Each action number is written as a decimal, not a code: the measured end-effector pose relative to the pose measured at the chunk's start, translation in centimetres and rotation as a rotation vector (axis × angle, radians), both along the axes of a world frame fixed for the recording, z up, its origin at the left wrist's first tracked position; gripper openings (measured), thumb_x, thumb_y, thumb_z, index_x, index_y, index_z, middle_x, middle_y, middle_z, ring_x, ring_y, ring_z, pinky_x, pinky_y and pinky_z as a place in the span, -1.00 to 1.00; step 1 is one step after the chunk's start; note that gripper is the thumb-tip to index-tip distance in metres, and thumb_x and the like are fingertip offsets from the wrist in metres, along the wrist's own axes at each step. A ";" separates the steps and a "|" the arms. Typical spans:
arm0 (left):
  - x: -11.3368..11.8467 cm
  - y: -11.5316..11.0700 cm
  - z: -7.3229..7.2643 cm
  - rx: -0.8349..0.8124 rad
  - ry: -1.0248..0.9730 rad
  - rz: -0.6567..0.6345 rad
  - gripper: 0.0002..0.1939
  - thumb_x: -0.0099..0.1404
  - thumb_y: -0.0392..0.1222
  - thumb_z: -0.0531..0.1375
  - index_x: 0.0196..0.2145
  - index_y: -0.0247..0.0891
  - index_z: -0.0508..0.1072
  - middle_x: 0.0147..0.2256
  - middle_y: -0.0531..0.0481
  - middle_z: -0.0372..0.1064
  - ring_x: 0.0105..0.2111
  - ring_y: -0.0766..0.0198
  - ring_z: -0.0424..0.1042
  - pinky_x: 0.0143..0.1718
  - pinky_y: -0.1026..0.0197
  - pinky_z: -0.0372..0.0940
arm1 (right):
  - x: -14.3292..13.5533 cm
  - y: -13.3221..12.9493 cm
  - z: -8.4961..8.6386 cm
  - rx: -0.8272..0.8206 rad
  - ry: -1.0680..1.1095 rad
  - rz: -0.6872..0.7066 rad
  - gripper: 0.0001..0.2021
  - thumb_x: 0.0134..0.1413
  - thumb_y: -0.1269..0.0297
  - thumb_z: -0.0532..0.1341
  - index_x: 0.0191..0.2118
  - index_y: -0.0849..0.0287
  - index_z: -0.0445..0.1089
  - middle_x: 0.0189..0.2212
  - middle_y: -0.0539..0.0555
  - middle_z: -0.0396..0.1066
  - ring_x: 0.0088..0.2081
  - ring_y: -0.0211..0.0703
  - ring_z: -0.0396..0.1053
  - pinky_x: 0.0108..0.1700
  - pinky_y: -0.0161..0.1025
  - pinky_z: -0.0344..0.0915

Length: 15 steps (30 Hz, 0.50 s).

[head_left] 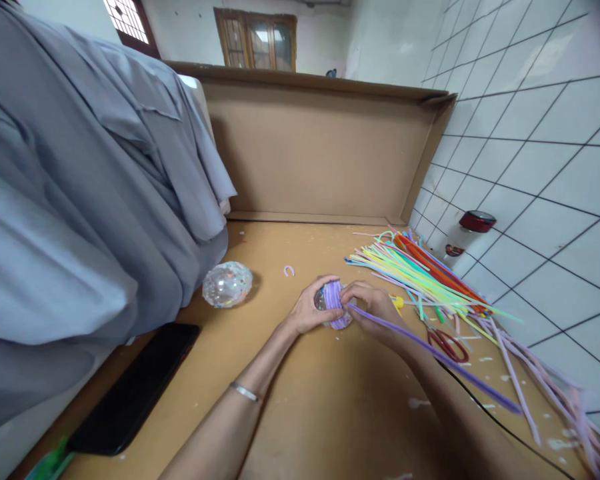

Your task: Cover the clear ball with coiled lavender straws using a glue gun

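Observation:
My left hand (313, 307) is closed round a small clear ball (321, 299), its thumb and fingers on either side. Several turns of purple pipe cleaner (333, 303) cover the ball's middle. On the ball's right side, my right hand (373, 303) pinches the pipe cleaner near where it leaves the wrap. From there its long free end (445, 353) trails over my right forearm toward the lower right. The right fingertips are partly hidden. A short curved lilac piece (289, 271) lies beyond my left hand, and a clear faceted ball (227, 285) rests further left.
To the right lie many coloured pipe cleaners (420, 270), red-handled scissors (449, 345), a yellow nozzle (398, 302) and a black cable (490, 417). A red-lidded jar (463, 240) stands by the tiled wall. A black phone (135, 390), grey cloth (105, 167) and cardboard (325, 147) border the table.

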State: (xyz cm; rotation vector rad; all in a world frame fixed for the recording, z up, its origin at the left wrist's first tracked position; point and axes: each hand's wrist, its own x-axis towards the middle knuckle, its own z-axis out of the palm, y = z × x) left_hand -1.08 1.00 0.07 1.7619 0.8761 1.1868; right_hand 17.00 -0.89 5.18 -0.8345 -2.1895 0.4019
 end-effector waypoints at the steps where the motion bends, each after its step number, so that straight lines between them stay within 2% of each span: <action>1: 0.0 0.0 -0.1 0.008 -0.007 0.000 -0.31 -0.07 -0.06 0.37 0.03 -0.26 0.33 0.03 -0.16 0.29 0.05 0.04 0.29 0.13 0.05 0.14 | 0.0 0.0 0.0 -0.008 0.000 -0.004 -0.91 0.05 0.35 0.13 -0.42 0.16 0.36 -0.38 0.10 0.45 -0.30 -0.15 0.38 -0.25 -0.21 0.28; 8: 0.2 0.2 -0.3 0.071 -0.062 -0.031 -0.44 -0.01 -0.01 0.35 -0.06 -0.21 0.40 0.01 -0.14 0.30 0.09 0.06 0.25 0.16 0.04 0.10 | 0.0 -0.1 0.0 -0.030 0.005 -0.018 -0.92 0.04 0.37 0.14 -0.42 0.15 0.36 -0.40 0.09 0.44 -0.30 -0.14 0.39 -0.24 -0.21 0.29; 15: 0.2 0.4 -0.7 0.059 -0.068 -0.036 -0.46 0.01 0.05 0.34 -0.07 -0.20 0.41 0.02 -0.16 0.28 0.11 0.05 0.23 0.17 0.01 0.07 | 0.0 0.1 -0.1 -0.022 0.007 -0.025 -0.90 0.06 0.33 0.13 -0.42 0.14 0.36 -0.40 0.08 0.44 -0.32 -0.16 0.38 -0.27 -0.22 0.28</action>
